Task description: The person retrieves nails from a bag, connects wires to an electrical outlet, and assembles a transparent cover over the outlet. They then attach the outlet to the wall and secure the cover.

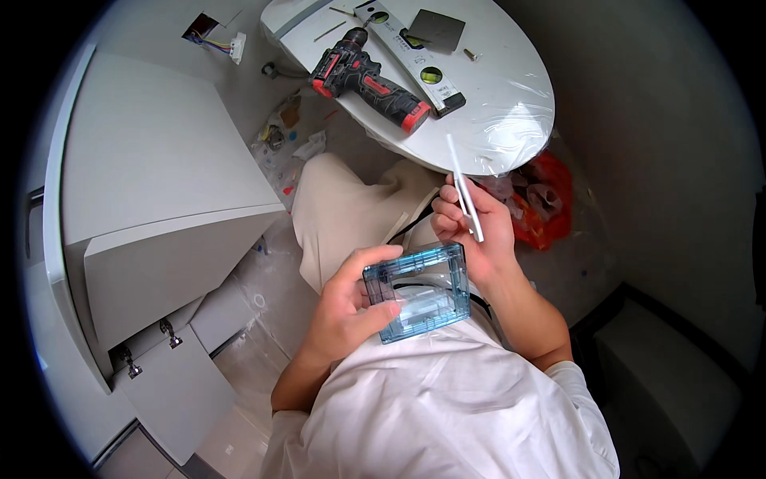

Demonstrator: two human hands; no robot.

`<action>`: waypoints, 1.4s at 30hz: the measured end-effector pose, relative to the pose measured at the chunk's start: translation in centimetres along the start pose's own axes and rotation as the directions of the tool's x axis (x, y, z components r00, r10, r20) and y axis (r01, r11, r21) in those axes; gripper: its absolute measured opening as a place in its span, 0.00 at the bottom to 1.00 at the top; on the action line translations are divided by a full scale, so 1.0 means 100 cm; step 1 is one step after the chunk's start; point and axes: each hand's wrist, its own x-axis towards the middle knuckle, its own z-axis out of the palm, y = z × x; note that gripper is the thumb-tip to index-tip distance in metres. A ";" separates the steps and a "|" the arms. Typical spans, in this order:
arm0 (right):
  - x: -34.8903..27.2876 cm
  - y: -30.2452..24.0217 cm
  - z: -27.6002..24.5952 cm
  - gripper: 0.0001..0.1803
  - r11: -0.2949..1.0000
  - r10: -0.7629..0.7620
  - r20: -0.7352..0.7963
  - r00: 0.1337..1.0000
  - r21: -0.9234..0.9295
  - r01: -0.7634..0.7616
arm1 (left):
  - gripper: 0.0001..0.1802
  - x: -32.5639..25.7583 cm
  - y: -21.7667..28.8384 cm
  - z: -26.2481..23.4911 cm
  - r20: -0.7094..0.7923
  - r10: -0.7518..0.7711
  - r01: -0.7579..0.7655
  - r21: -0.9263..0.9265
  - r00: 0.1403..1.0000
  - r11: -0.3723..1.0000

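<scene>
Clear Blue Cover in the Left Hand, Slim White Plate in the Right

The left hand (349, 310) is pinching the translucent blue box cover (462, 289) by its left end, thumb in front and fingers behind, and the cover is sitting just over the lap. Its long axis is running left to right, the right end riding slightly higher, and its broad face is turning up toward the head. Through the middle a pale shape is showing; whether it is lying inside or behind, I can't tell.

Over to the right hand (488, 233): fingers are curling around a thin white plate (465, 195), which is standing nearly edge-on. Its long axis is slanting, the upper end pointing at the round table (519, 88), the lower end leaning right.

Containers now: below the table a red plastic bag (561, 177) is holding crumpled clear plastic, while the square wall recess (197, 29) is spilling coloured wires toward a white module (238, 48).
</scene>
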 end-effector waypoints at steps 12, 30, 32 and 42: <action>-0.024 -0.008 0.000 0.07 0.875 -0.325 0.097 0.941 -0.347 0.338 | 0.23 0.009 -0.030 -0.023 -0.306 -0.009 -0.090 -0.308 0.952 0.947; -0.060 0.011 0.011 0.08 0.546 -0.296 0.182 0.938 -0.774 0.322 | 0.47 0.028 -0.036 -0.017 0.031 0.128 -0.110 -0.340 0.991 0.934; -0.060 0.012 0.010 0.09 0.540 -0.294 0.166 0.941 -0.784 0.307 | 0.45 0.028 -0.039 -0.016 0.032 0.133 -0.117 -0.312 0.991 0.943; -0.057 0.018 0.008 0.08 0.495 -0.323 0.141 0.936 -0.818 0.294 | 0.34 0.027 -0.035 -0.017 0.026 0.105 -0.086 -0.395 0.994 0.915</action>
